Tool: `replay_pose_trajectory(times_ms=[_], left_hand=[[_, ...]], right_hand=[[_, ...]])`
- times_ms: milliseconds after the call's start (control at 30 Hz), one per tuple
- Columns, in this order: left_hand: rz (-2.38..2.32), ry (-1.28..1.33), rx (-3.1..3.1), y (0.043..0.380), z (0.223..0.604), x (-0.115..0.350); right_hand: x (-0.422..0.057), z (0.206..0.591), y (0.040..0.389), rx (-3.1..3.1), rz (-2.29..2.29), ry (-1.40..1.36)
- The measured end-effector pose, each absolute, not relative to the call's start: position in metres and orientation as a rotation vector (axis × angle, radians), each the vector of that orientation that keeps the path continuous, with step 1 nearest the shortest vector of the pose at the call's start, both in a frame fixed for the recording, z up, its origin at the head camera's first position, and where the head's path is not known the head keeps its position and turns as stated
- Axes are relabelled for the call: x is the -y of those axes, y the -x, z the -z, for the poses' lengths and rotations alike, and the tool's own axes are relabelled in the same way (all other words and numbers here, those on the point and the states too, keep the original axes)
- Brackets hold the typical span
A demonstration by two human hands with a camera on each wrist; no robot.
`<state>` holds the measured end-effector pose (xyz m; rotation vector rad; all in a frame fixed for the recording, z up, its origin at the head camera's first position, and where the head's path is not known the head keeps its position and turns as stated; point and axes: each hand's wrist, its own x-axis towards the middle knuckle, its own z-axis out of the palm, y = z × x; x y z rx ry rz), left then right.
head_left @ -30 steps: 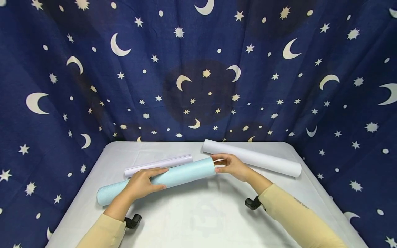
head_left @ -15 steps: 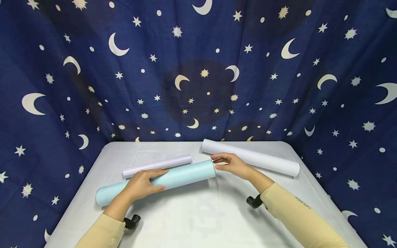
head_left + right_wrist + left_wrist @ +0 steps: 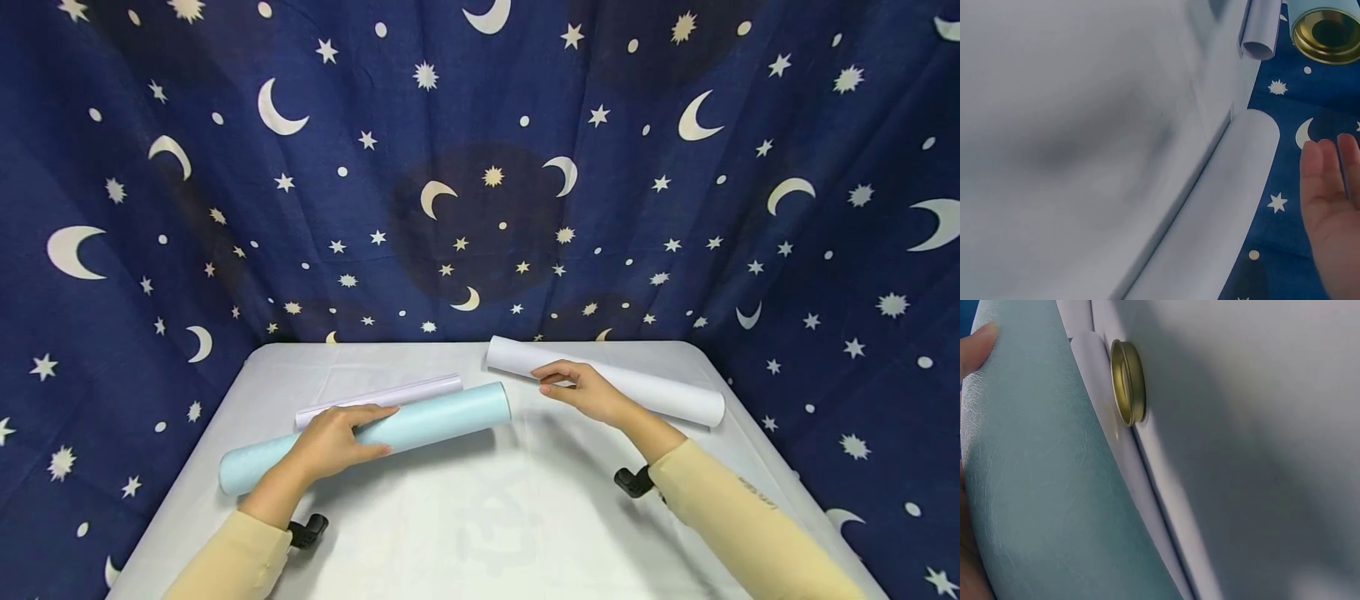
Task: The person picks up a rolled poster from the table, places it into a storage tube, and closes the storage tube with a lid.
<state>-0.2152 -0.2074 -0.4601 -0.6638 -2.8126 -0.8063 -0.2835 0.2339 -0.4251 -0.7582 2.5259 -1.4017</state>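
Holding the blue tube [image 3: 450, 415] left of centre seems the step, left hand [image 3: 336, 437] gripping it, right hand [image 3: 588, 393] empty near the far-right white roll [image 3: 671, 395], perhaps wanting a careful pinch next.

Light blue tube [image 3: 438, 417]: leather-like skin, fine wrinkled grain up close, soft satin sheen where light catches it. Tube end [image 3: 1329, 55]: gold-coloured metal, shiny, smooth. Gold cap [image 3: 1125, 387]: also metal, glossy, with bright reflections around the rim. White roll [image 3: 667, 392]: looks like paper, matt, smooth. Pale lilac roll [image 3: 405, 393]: paper or thin film, can't tell which; smooth, slight sheen. Table [image 3: 480, 500]: smooth white covering, mostly matt, faint creases; exact material unclear. Curtain [image 3: 480, 108]: printed cloth, matt, soft folds. Sleeves [image 3: 228, 558]: matt beige cloth. Wrist mounts [image 3: 308, 531]: black, look like plastic.
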Motion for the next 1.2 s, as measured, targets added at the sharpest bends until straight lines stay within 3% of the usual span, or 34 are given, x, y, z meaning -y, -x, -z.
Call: replay_pose_trajectory(times_ms=[400,1200], left_hand=[[0.759,0.628,2.856,0.228,0.442,0.218],[0.671,0.493,2.932,0.282,0.428,0.251]], right_hand=[[-0.249,0.404,0.276,-2.656,1.316,0.768],[-0.289,0.419,0.309,-2.895,1.007,0.744]])
